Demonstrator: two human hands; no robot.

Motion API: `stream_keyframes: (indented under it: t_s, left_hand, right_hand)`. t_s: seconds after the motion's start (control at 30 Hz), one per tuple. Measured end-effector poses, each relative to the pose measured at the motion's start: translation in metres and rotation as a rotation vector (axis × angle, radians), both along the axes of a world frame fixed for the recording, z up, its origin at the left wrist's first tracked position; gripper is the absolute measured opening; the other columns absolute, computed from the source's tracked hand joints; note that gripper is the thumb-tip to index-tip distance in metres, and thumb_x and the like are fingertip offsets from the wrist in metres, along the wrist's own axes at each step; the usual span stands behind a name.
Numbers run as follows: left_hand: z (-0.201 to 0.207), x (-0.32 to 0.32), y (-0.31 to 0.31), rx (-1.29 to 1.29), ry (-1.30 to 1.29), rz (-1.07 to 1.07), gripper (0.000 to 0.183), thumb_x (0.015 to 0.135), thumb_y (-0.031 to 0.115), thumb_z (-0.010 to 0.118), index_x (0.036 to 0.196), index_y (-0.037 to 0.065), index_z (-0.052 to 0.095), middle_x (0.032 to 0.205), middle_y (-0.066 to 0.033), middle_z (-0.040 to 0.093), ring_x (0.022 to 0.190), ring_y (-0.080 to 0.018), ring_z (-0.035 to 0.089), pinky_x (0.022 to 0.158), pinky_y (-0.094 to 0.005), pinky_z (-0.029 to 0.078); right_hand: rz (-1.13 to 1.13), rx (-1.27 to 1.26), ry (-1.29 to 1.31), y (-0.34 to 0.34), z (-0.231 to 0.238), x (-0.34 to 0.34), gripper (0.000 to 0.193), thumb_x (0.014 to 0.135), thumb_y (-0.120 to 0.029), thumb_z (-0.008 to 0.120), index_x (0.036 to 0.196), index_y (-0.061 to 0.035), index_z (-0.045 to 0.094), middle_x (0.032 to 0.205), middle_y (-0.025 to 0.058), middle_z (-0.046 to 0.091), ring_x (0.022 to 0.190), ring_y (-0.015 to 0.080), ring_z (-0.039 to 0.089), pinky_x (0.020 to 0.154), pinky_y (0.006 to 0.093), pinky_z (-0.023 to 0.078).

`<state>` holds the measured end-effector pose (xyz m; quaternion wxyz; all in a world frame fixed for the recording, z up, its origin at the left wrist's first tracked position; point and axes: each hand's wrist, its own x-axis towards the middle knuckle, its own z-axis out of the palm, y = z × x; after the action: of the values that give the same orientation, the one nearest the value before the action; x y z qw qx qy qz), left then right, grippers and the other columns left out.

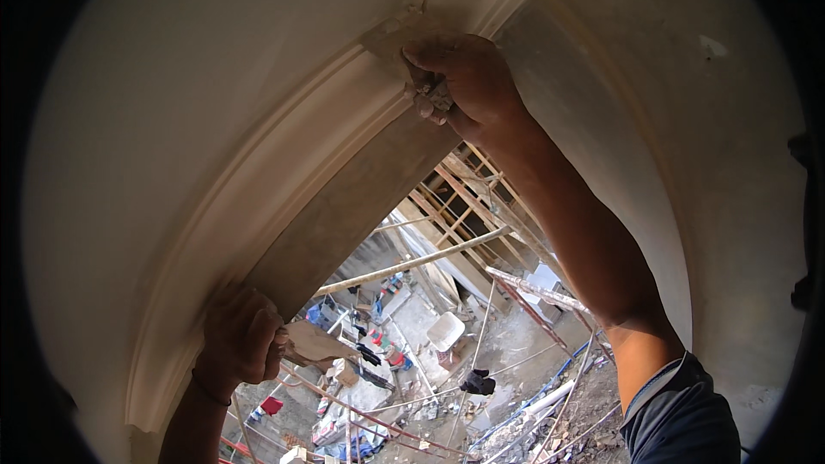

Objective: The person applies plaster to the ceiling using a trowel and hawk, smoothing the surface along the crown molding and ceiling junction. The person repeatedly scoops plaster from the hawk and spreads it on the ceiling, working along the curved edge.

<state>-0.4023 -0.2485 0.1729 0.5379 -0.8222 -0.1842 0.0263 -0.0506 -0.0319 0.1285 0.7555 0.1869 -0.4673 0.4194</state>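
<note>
My right hand [473,82] is raised to the upper end of a curved cream moulding [266,155]. Its fingers are curled and caked with grey plaster, closed round something small and plaster-smeared whose kind I cannot make out. Lower on the left, my left hand [243,337] is closed in a fist close against the moulding's lower part. From its thumb side juts a flat tan board [316,344], which it appears to grip by the edge. A smooth grey-brown strip [344,206] runs along the moulding's inner side, between the two hands.
Pale plastered wall [155,86] curves up on the left, and a second arched surface [593,103] on the right. Through the opening, far below, show scaffold poles [412,259], a white basin [445,332], dark gloves [478,381] on a line, and rubble [576,421].
</note>
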Motion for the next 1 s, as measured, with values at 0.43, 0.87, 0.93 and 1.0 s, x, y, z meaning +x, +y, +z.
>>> stream_keyframes:
  t_s: [0.43,0.87,0.93,1.0]
  left_hand:
    - [0.000,-0.001,0.001,0.003,0.007,0.012,0.017,0.093,0.018,0.063,0.086,0.008,0.052,0.078,-0.0125,0.057,0.067,-0.0339,0.059,0.067,-0.0495,0.047]
    - [0.000,-0.001,-0.002,0.045,0.011,-0.024,0.015,0.091,0.017,0.067,0.088,0.008,0.055,0.081,-0.0119,0.059,0.072,-0.0338,0.062,0.072,-0.0502,0.051]
    - [0.000,0.001,-0.004,0.037,-0.003,-0.028,0.016,0.087,0.015,0.069,0.086,0.008,0.054,0.081,-0.0115,0.059,0.071,-0.0336,0.062,0.072,-0.0496,0.052]
    - [0.001,0.004,-0.007,0.023,-0.011,-0.013,0.018,0.083,0.013,0.071,0.085,0.009,0.054,0.080,-0.0111,0.058,0.071,-0.0329,0.062,0.071,-0.0487,0.051]
  right_hand:
    - [-0.026,-0.047,0.048,0.002,-0.001,0.011,0.015,0.103,-0.012,0.077,0.099,0.0008,0.071,0.071,0.0060,0.059,0.053,0.0199,0.062,0.046,0.0368,0.049]
    - [-0.160,0.007,0.034,-0.053,-0.009,0.050,0.018,0.106,-0.014,0.070,0.106,0.0038,0.070,0.083,0.0178,0.074,0.065,0.0259,0.073,0.057,0.0398,0.057]
    - [-0.266,-0.034,0.130,-0.060,-0.017,0.045,0.021,0.107,-0.015,0.068,0.111,0.0056,0.071,0.087,0.0200,0.077,0.069,0.0280,0.077,0.061,0.0398,0.059]
    - [-0.474,-0.175,0.142,-0.061,-0.024,0.032,0.026,0.109,-0.017,0.068,0.120,0.0055,0.072,0.091,0.0218,0.078,0.078,0.0296,0.080,0.068,0.0398,0.060]
